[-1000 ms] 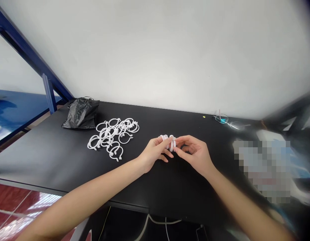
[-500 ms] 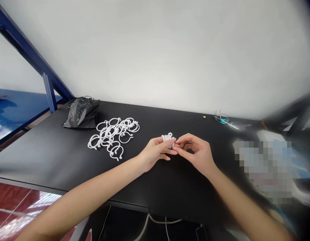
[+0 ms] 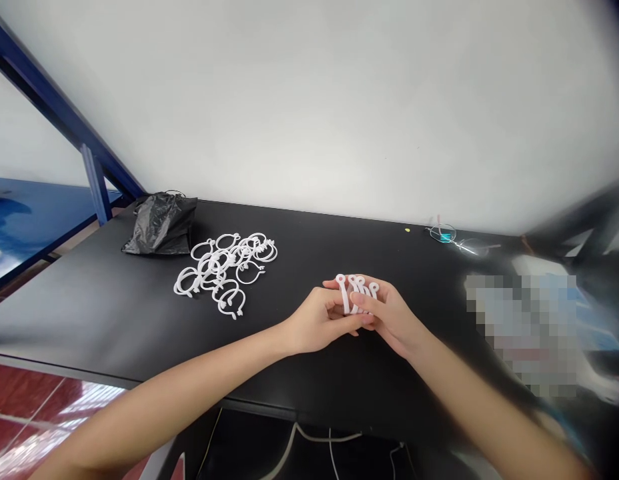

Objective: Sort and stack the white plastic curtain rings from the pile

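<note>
Several white curtain rings (image 3: 360, 291), each with a small eyelet, stand side by side between my two hands above the black table (image 3: 284, 363). My left hand (image 3: 312, 323) is closed on the stack from the left, its thumb stretched along the underside. From the right, my right hand (image 3: 395, 319) wraps round the same rings, thumb on the near side and fingers behind. The lower parts of the rings are hidden by the fingers. A loose pile of similar open white rings (image 3: 212, 267) lies to the left.
Behind the pile, a crumpled black plastic bag (image 3: 162, 223) sits at the back left. Glasses (image 3: 443, 235) lie near the wall, with a tiny yellow bit (image 3: 407, 230) beside them. A blurred, pixelated package (image 3: 529, 333) is at right. Cables (image 3: 329, 440) hang below the table.
The rings have turned so their eyelets face up and towards me. My right hand has gone from a fingertip touch to wrapping round them. The pile is unmoved.
</note>
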The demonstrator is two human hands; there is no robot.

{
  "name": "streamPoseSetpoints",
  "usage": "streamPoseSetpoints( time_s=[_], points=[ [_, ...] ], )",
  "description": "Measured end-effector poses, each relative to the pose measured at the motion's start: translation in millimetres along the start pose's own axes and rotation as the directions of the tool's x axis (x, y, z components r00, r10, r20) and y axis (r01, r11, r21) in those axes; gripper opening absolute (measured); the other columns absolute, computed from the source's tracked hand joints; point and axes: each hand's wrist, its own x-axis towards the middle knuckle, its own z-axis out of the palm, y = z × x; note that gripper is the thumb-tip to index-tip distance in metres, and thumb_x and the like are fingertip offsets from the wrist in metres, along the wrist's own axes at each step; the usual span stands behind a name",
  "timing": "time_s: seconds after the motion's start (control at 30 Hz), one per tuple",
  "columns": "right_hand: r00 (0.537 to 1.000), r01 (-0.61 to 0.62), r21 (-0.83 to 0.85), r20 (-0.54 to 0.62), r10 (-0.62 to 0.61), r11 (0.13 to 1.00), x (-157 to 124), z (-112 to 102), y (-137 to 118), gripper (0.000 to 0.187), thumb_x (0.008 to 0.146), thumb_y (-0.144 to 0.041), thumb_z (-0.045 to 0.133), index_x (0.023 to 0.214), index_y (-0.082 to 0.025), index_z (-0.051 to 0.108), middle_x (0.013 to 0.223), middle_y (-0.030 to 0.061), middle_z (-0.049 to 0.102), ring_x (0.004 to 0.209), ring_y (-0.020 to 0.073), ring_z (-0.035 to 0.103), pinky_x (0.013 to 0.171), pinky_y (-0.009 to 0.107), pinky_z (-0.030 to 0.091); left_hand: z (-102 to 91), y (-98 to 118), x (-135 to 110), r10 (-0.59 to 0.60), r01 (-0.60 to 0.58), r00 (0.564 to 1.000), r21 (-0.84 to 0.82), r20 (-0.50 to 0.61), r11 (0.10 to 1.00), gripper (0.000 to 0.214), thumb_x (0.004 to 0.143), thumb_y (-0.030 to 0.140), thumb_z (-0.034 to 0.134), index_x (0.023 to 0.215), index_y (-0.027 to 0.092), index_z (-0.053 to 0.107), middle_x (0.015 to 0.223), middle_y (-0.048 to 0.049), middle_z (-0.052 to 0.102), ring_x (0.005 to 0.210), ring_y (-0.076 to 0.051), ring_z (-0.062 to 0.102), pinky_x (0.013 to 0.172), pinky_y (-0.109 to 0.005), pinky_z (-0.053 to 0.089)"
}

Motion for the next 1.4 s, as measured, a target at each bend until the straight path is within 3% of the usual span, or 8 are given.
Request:
streamPoseSetpoints(
  time_s=[0.17, 0.3, 0.43, 0.67, 0.8, 1.07, 1.23, 1.4],
  points=[
    [0.987, 0.096, -0.074, -0.122, -0.105, 0.993, 0, 5, 4, 0.030, 0.083, -0.045, 0.069, 0.098, -0.021, 0.077, 0.101, 0.0099, 0.076, 0.070, 0.0179, 0.069, 0.054, 0.027, 0.054, 0.0, 1, -2, 0.018, -0.022, 0.998, 0.066, 0.062, 0.998, 0.025, 0.089, 0.036, 0.063, 0.095, 0.012, 0.069, 0.090, -0.0091, 0.071, 0.088, -0.019, 0.071, 0.070, -0.024, 0.058],
    [0.954, 0.191, -0.181, -0.195, -0.226, 0.965, 1, 8, 11, 0.026, 0.084, -0.045, 0.067, 0.091, -0.023, 0.079, 0.102, 0.0087, 0.077, 0.097, 0.0253, 0.070, 0.083, 0.038, 0.057, 0.1, 0, -1, -0.111, 0.107, 0.988, 0.039, 0.110, 0.994, 0.036, 0.089, 0.046, 0.059, 0.098, 0.011, 0.064, 0.085, -0.0083, 0.068, 0.073, -0.018, 0.073, 0.052, -0.019, 0.053],
    [0.949, 0.185, -0.265, -0.204, -0.242, 0.946, 2, 9, 15, 0.030, 0.085, -0.047, 0.065, 0.093, -0.022, 0.079, 0.104, 0.0091, 0.076, 0.093, 0.0251, 0.071, 0.083, 0.038, 0.057, -5.1, 3, 3, -0.206, 0.217, 0.954, -0.030, 0.216, 0.976, 0.044, 0.085, 0.054, 0.062, 0.098, 0.011, 0.064, 0.085, -0.0087, 0.067, 0.065, -0.017, 0.072, 0.046, -0.018, 0.052],
    [0.973, 0.019, -0.159, 0.230, 0.018, 0.987, 2, -14, -11, 0.054, 0.066, -0.049, 0.081, 0.111, -0.021, 0.070, 0.090, 0.0050, 0.073, 0.081, 0.0206, 0.069, 0.073, 0.031, 0.056, -25.4, 24, 2, -0.208, 0.310, 0.885, -0.193, 0.417, 0.931, 0.030, 0.086, 0.040, 0.068, 0.096, 0.012, 0.071, 0.101, -0.0135, 0.073, 0.086, -0.020, 0.073, 0.071, -0.026, 0.059],
    [0.963, 0.005, -0.103, 0.268, 0.024, 0.995, 2, -21, -17, 0.046, 0.060, -0.031, 0.087, 0.102, -0.021, 0.069, 0.088, 0.0025, 0.070, 0.081, 0.0179, 0.066, 0.073, 0.030, 0.055, -32.7, 26, 1, -0.241, 0.379, 0.856, -0.238, 0.457, 0.894, 0.029, 0.080, 0.040, 0.074, 0.089, 0.012, 0.073, 0.094, -0.0122, 0.075, 0.077, -0.020, 0.074, 0.074, -0.030, 0.059],
    [0.978, -0.027, -0.015, 0.208, 0.029, 1.000, 3, -14, -10, 0.034, 0.061, -0.028, 0.086, 0.082, -0.019, 0.061, 0.066, -0.0040, 0.062, 0.048, 0.0055, 0.048, 0.041, 0.017, 0.037, -33.8, 22, 5, -0.191, 0.285, 0.928, -0.277, 0.320, 0.918, 0.022, 0.074, 0.029, 0.077, 0.085, 0.014, 0.066, 0.062, -0.0014, 0.068, 0.054, -0.014, 0.067, 0.065, -0.026, 0.054],
    [0.982, 0.005, -0.118, 0.191, 0.018, 0.993, 1, -11, -9, 0.026, 0.067, -0.029, 0.083, 0.081, -0.018, 0.065, 0.064, -0.0043, 0.061, 0.044, 0.0063, 0.050, 0.045, 0.022, 0.046, -29.3, 22, 7, -0.151, 0.159, 0.985, -0.084, 0.088, 0.984, 0.020, 0.072, 0.019, 0.072, 0.080, 0.016, 0.055, 0.072, 0.0009, 0.062, 0.053, -0.008, 0.059, 0.051, -0.019, 0.047],
    [0.989, 0.042, -0.152, 0.148, -0.020, 0.987, 1, -7, -3, 0.022, 0.072, -0.034, 0.081, 0.077, -0.017, 0.067, 0.062, -0.0034, 0.063, 0.045, 0.0090, 0.056, 0.054, 0.027, 0.053, -22.7, 15, 3, 0.074, -0.047, 0.995, 0.342, -0.066, 0.938, 0.019, 0.086, 0.018, 0.053, 0.105, 0.018, 0.054, 0.086, -0.0032, 0.064, 0.067, -0.013, 0.063, 0.060, -0.024, 0.048]
  ],
)
